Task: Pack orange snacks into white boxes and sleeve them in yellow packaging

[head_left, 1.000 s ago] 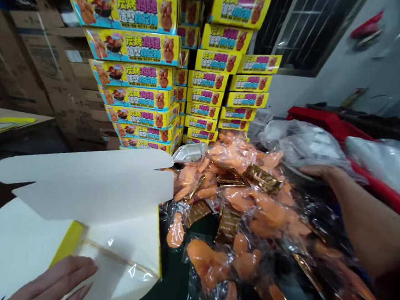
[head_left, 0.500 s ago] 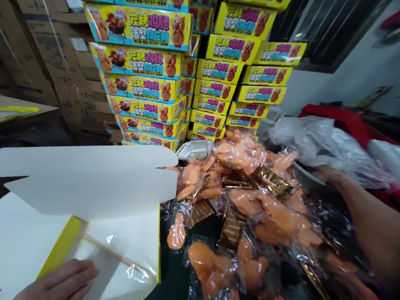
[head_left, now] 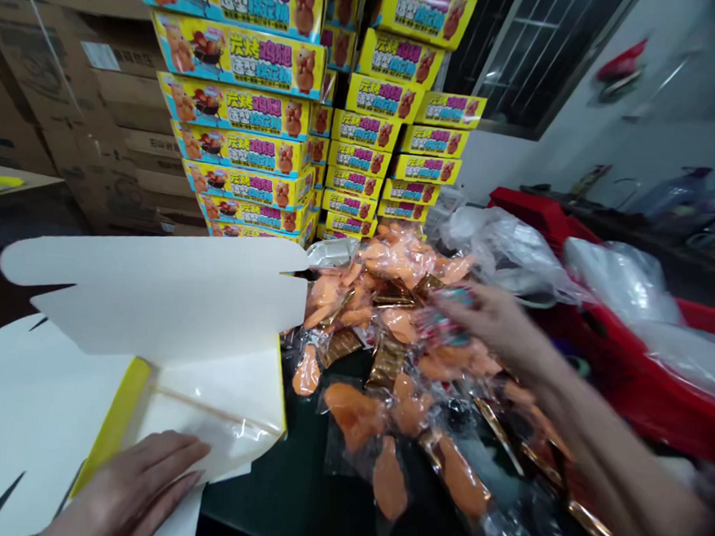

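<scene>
Being pinched by the right hand is a small coloured packet, too blurred for its long axis to be told. It is held well to the right of the open box and a little beyond it, so from this grip the box lies leftward and towards the wearer. The left hand is much the nearer one, being laid on the box's near left part; its fingers are pressed together, and whether anything is gripped beneath them cannot be told. Inside the box, just past those fingertips, a thin stick in clear film is set slantwise, from the far left corner towards the near right one. To the right of the box, wrapped orange pieces and gold-brown sachets are heaped; behind it, yellow boxes are stacked.
</scene>
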Demonstrator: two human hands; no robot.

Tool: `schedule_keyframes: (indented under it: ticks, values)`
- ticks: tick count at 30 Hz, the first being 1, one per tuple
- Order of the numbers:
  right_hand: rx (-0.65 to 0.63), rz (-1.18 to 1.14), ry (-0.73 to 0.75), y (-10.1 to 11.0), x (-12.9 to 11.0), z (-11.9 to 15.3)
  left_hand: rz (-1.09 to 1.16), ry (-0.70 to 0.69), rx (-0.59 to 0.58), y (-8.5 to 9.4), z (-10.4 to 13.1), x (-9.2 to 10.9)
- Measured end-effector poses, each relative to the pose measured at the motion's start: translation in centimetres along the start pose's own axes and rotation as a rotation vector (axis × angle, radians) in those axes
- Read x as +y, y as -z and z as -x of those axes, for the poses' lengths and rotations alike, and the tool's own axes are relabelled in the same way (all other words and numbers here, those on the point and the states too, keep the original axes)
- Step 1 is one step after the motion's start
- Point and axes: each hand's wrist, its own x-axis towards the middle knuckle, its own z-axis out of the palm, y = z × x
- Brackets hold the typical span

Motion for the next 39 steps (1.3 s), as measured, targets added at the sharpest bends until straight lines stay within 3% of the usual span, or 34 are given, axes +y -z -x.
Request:
schedule_keyframes:
  ticks: [3, 6, 8, 11, 13, 17, 20, 22, 26, 30, 32, 34, 36, 39]
  values:
    - [-0.229, 0.13, 0.103, -7.6, -1.4, 1.3, -0.024, -0.093, -0.082, 1.1, -0.5, 1.0]
    - [-0.304, 0.298, 0.1, -11.7, -1.0, 1.4, -0.064, -0.11, -0.142, 2.4, -1.4, 1.7]
    - [-0.285, 0.34, 0.11, -12.4, -0.3, 1.2, -0.051, -0.099, -0.153, 2.8, -3.2, 2.7]
    - [-0.26, 0.362, 0.161, -12.0, 0.3, 0.9, 0.035, -0.146, -0.132, 2.2, -8.2, 4.9]
    - [-0.254, 0.35, 0.215, -11.7, 0.3, 0.8, 0.081, -0.26, -0.091, 0.5, -12.4, 6.7]
    - [-0.267, 0.3, 0.303, -11.7, 0.5, 0.2, -0.049, -0.336, -0.097, -4.5, -19.3, 9.1]
    - [-0.236, 0.275, 0.333, -12.2, 0.9, 0.0, -0.078, -0.343, -0.121, -7.0, -21.6, 9.5]
    - [-0.212, 0.269, 0.342, -12.4, 1.0, 0.1, -0.06, -0.361, -0.108, -7.3, -22.2, 9.4]
    - [-0.142, 0.282, 0.359, -10.7, 0.7, 1.4, -0.021, -0.336, -0.012, -4.8, -21.7, 9.0]
    - [0.156, 0.259, 0.254, -4.9, 2.0, 4.9, 0.128, -0.176, 0.105, 1.1, -18.3, 7.1]
    - [0.238, 0.28, 0.115, -1.7, 3.7, 7.4, 0.325, -0.047, 0.036, 4.2, -15.6, 5.1]
    - [0.125, 0.369, 0.026, 0.3, 5.5, 10.0, 0.474, 0.06, -0.093, 6.5, -12.8, 2.7]
    - [-0.01, 0.453, -0.001, 0.8, 6.8, 12.1, 0.439, 0.13, -0.171, 7.7, -10.2, 0.4]
    - [-0.038, 0.611, -0.079, -0.8, 7.4, 12.9, 0.329, 0.173, -0.119, 7.7, -7.5, -1.6]
